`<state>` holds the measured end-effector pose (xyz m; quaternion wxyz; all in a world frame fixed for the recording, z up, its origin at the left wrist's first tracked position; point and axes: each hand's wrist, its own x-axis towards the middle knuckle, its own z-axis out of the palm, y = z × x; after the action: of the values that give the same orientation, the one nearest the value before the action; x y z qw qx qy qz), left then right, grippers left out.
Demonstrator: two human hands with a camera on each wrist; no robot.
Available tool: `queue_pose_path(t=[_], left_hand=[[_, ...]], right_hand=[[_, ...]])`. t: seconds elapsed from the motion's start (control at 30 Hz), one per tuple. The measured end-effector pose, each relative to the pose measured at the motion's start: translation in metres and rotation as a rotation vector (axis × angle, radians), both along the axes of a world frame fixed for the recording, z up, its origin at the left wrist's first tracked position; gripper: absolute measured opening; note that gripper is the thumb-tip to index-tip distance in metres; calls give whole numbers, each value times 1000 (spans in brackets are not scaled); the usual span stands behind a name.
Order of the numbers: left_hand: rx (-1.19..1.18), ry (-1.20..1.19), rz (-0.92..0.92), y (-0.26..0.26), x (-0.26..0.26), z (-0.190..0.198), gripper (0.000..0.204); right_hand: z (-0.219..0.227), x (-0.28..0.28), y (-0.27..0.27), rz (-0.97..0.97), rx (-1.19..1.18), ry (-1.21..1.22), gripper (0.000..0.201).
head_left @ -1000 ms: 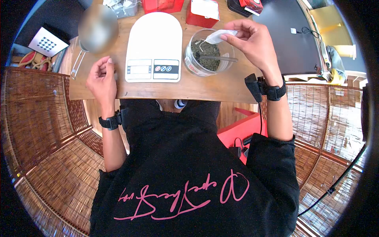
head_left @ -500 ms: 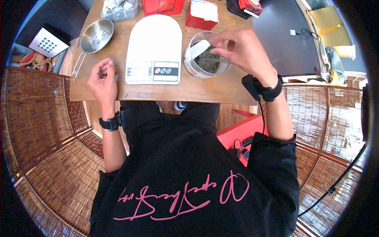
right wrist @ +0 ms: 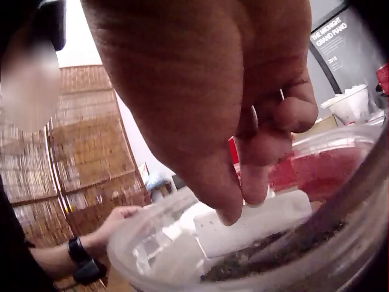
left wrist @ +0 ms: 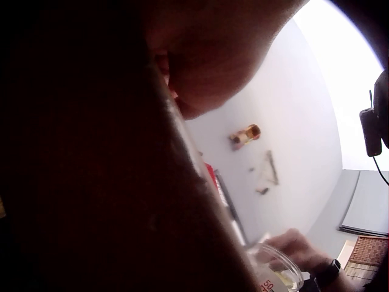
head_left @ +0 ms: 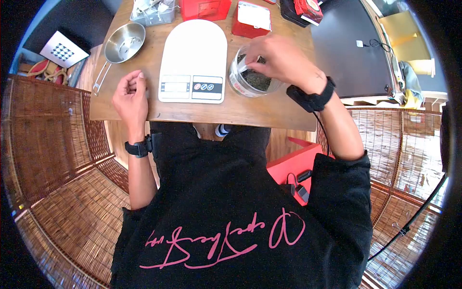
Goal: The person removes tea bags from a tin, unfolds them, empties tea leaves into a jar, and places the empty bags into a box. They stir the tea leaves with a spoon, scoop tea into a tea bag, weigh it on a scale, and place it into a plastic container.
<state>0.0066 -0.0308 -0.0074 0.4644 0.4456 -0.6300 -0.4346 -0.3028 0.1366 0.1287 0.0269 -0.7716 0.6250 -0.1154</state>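
My right hand [head_left: 281, 60] reaches down over a clear plastic tub [head_left: 237, 83] of dark dried tea leaves [head_left: 257, 81]. In the right wrist view, thumb and forefinger pinch the upper edge of a white, flat tea bag [right wrist: 261, 224], which lies tilted inside the tub just above the leaves. A spoon [right wrist: 328, 214] leans in the tub beside it, mostly covered by my hand in the head view. My left hand [head_left: 131, 98] rests at the table's front edge, fingers loosely curled, holding nothing. Between the hands lies a white kitchen scale [head_left: 192, 53] with a bare top.
A small metal pan [head_left: 115, 44] with bits in it stands at the left. Along the back are a clear plastic container [head_left: 154, 21] of white tea bags, a red box [head_left: 207, 10], a red box of white bags [head_left: 250, 31] and a black tray [head_left: 290, 20] with a red packet.
My right hand has lowered the tea bag from above the tub into it, drawn briefly back with fingers apart, then moved in again onto the bag. The left hand has stayed put.
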Motion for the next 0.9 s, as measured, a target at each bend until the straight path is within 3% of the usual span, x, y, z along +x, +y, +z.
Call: queue_pose_path(t=[0.03, 0.13, 0.17, 0.23, 0.37, 0.6, 0.67, 0.77, 0.9], left_hand=[[17, 17, -9, 0, 0, 0, 18], [-20, -13, 6, 3, -1, 5, 17], [-22, -14, 11, 2, -1, 5, 17], [-23, -25, 11, 2, -2, 4, 17], [-6, 28, -2, 1, -2, -2, 17], [1, -10, -8, -1, 0, -4, 17], [2, 2, -4, 0, -2, -1, 17], [-19, -2, 3, 2, -1, -1, 18], [-31, -16, 13, 3, -1, 3, 19]], right_hand=[[4, -3, 4, 6, 1, -1, 12], [34, -7, 18, -296, 139, -381, 14], [35, -11, 22, -290, 138, -382, 14], [37, -20, 32, -450, 199, -590, 16], [23, -32, 45, -566, 175, -903, 19], [5, -46, 53, -699, 190, -1040, 18], [2, -54, 54, -578, 176, -1270, 22], [-4, -51, 55, -648, 200, -1086, 18], [-20, -61, 60, -641, 156, -1045, 22]])
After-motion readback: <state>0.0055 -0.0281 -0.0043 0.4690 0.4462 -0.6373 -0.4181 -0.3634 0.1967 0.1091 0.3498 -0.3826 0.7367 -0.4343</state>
